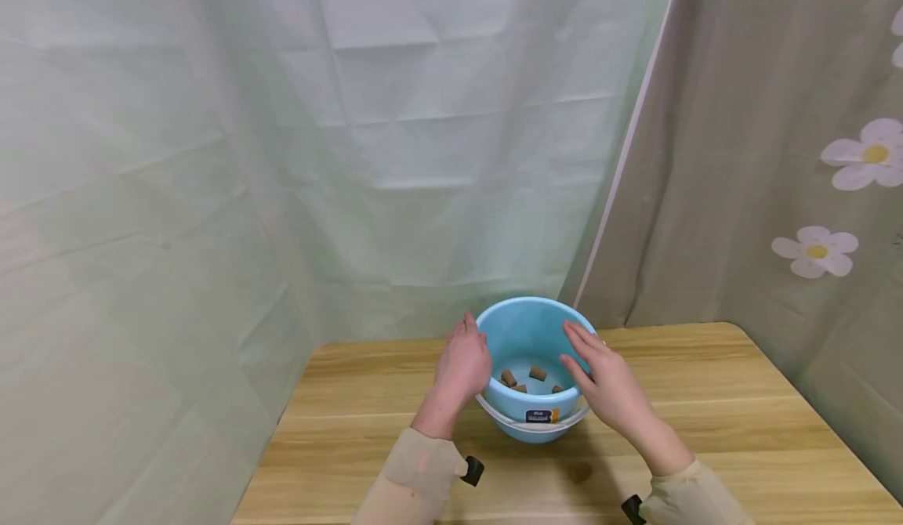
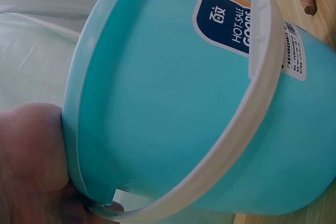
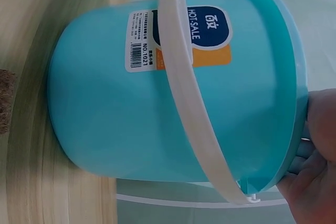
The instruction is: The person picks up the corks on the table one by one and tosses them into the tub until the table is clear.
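Note:
A light blue bucket (image 1: 534, 409) with a white handle (image 2: 231, 135) is between my two hands near the back of the table. Several brown corks (image 1: 538, 372) lie on its bottom. My left hand (image 1: 463, 359) holds the rim at the left side, its fingers partly hidden in the left wrist view. On the opposite side my right hand (image 1: 612, 380) holds the rim, with fingers spread over the edge in the head view. The handle hangs down across the front label (image 3: 210, 27). Whether the bucket's base touches the table is hard to tell.
One loose cork (image 1: 580, 472) lies on the wooden table (image 1: 353, 447) in front of the bucket. Pale curtains (image 1: 437, 157) hang behind and to the left. A grey-brown curtain with white flowers (image 1: 816, 251) hangs at the right.

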A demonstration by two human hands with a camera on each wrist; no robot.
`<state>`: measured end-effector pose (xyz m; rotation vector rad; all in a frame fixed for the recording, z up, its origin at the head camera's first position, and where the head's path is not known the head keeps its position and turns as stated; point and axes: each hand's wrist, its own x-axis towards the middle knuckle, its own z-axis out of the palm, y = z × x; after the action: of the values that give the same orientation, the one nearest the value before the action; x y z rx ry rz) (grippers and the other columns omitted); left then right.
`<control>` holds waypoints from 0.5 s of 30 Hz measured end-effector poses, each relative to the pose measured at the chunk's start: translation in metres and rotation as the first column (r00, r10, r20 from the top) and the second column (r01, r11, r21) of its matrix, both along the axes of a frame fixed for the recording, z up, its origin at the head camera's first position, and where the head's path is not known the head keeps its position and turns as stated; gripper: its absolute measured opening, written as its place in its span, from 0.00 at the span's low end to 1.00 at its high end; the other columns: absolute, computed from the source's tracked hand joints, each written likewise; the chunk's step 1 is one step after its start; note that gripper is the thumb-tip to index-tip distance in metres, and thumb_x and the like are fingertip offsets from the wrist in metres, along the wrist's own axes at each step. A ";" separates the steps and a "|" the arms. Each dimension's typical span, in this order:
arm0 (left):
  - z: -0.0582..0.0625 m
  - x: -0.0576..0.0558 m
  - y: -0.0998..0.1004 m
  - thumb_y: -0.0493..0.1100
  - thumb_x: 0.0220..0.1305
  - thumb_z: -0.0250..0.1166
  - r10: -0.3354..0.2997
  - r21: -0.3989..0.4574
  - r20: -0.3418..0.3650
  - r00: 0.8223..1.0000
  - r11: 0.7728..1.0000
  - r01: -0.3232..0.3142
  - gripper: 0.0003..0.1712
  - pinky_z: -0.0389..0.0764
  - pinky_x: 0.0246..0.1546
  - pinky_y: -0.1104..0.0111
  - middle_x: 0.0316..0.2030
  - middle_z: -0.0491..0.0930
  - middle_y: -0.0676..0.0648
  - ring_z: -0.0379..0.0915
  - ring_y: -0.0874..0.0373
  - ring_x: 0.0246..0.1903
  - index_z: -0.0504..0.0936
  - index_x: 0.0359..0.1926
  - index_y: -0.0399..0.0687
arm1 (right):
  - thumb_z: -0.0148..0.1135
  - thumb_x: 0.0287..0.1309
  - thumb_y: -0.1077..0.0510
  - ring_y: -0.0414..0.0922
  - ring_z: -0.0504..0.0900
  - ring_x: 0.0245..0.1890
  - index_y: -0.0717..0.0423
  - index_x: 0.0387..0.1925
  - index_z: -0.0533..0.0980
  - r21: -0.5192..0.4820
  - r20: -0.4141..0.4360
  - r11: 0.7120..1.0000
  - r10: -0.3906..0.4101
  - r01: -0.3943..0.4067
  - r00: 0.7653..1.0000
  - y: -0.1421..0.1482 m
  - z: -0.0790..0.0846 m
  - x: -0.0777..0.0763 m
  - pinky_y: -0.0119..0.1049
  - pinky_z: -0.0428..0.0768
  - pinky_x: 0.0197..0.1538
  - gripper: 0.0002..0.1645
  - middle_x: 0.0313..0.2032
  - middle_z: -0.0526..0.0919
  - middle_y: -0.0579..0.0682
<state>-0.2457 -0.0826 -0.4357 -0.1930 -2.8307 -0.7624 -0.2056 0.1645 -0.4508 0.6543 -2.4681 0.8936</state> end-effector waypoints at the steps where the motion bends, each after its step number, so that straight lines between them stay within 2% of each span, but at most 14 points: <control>1: 0.000 0.000 0.000 0.42 0.85 0.49 0.000 -0.002 -0.003 1.000 1.000 0.000 0.33 0.68 0.75 0.47 0.71 0.70 0.25 0.65 0.34 0.74 0.58 0.77 0.19 | 0.65 0.76 0.59 0.67 0.71 0.73 0.70 0.75 0.70 -0.008 0.000 1.000 0.003 -0.003 1.000 0.001 0.000 0.000 0.65 0.75 0.67 0.33 0.74 0.72 0.65; 9: -0.001 -0.002 0.002 0.43 0.86 0.49 0.009 0.013 0.001 1.000 1.000 -0.009 0.33 0.71 0.72 0.45 0.71 0.70 0.25 0.67 0.33 0.73 0.58 0.78 0.20 | 0.65 0.77 0.59 0.65 0.73 0.71 0.68 0.75 0.70 -0.056 -0.037 0.998 -0.011 0.009 0.999 0.010 -0.006 0.006 0.63 0.77 0.65 0.32 0.73 0.73 0.63; 15: 0.000 -0.002 0.002 0.43 0.86 0.49 0.013 0.017 0.001 1.000 1.000 -0.013 0.33 0.72 0.71 0.45 0.71 0.70 0.25 0.67 0.33 0.72 0.58 0.78 0.21 | 0.63 0.78 0.56 0.68 0.72 0.72 0.67 0.76 0.69 -0.097 0.010 0.995 -0.026 0.027 1.000 0.020 -0.009 0.013 0.64 0.76 0.64 0.33 0.74 0.71 0.66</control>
<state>-0.2477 -0.0804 -0.4358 -0.1718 -2.8227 -0.7831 -0.1921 0.1848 -0.4597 0.5838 -2.4180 1.0009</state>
